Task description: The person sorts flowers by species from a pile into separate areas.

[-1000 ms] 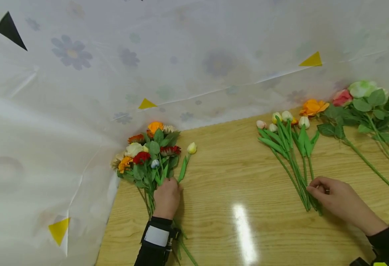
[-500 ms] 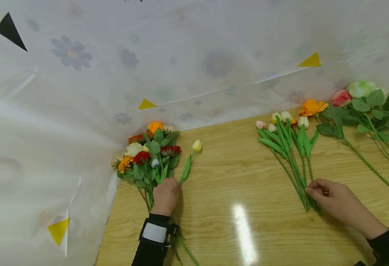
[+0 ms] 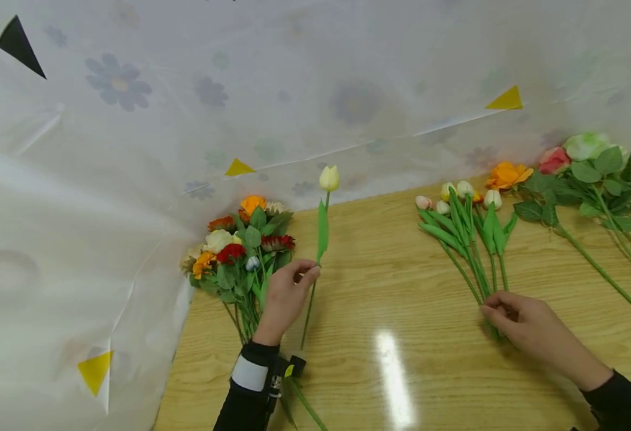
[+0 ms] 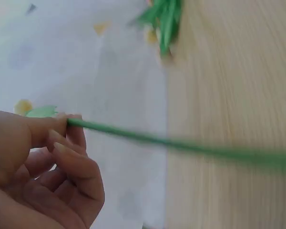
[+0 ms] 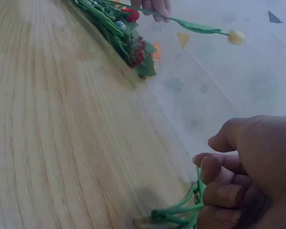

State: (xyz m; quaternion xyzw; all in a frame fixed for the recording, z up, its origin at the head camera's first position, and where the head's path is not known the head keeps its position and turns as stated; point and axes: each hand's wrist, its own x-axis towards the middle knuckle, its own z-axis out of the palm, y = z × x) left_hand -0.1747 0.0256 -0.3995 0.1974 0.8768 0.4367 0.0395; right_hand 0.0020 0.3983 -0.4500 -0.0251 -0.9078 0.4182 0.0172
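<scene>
Left hand (image 3: 284, 299): you pinch one pale tulip (image 3: 328, 178)
Right hand (image 3: 531, 326): half-curled at tulip bunch (image 3: 460, 222) (hold unclear)
Tulip step: positioning, seemingly
Next move: likely steady aim

We see the left hand (image 3: 285, 296) with thumb and forefinger meeting in a pinch, the other fingers bent loosely below them; its dark-sleeved left forearm (image 3: 240, 407) extends behind it. In the right hand (image 3: 528, 320), well apart from the left, we note the thumb tip just clear of the forefinger, remaining fingers curled beneath, and the right forearm (image 3: 619, 395) trailing obliquely behind.
</scene>
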